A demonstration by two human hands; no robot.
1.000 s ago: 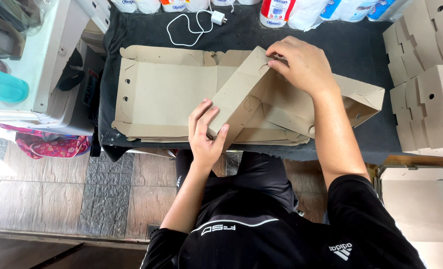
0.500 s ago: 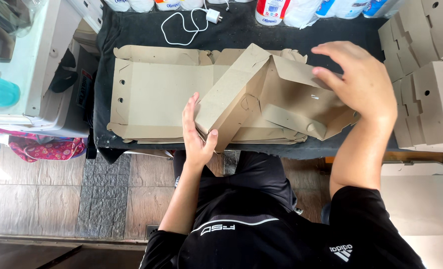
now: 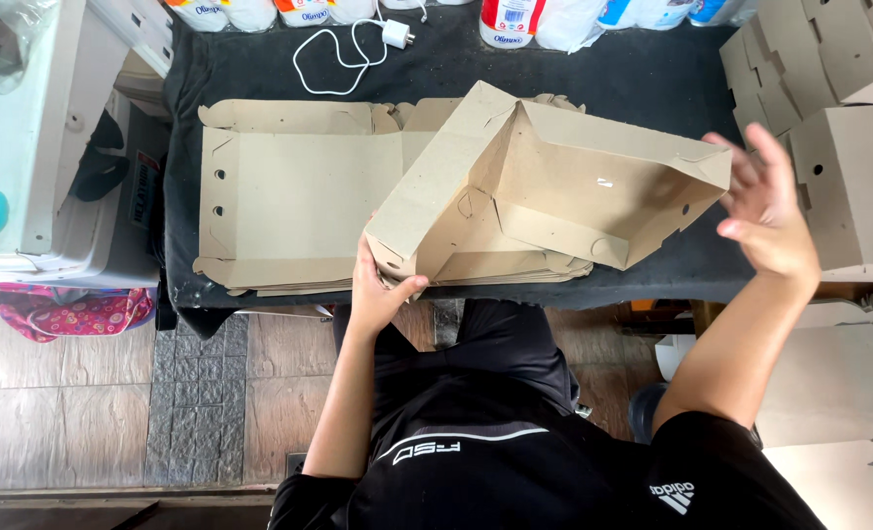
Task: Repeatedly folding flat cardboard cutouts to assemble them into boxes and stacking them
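Cardboard box point(image 3: 545, 186), half folded, lies on the desk point(image 3: 643, 79); my left hand point(image 3: 378, 290) still pinches its near corner, while my right hand point(image 3: 765, 211) has let go, fingers spread beside its far wall, so that side now stands unaided.

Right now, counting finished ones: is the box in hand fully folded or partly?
Partly: the cardboard box has walls raised but lies open, left hand gripping its corner.

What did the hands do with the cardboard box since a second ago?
The right hand let go of the half-folded cardboard box and swung out to the right, open beside its end flap. The box's side walls now stand up. The left hand stayed gripping the near corner, and the flat cardboard stack underneath stayed put.
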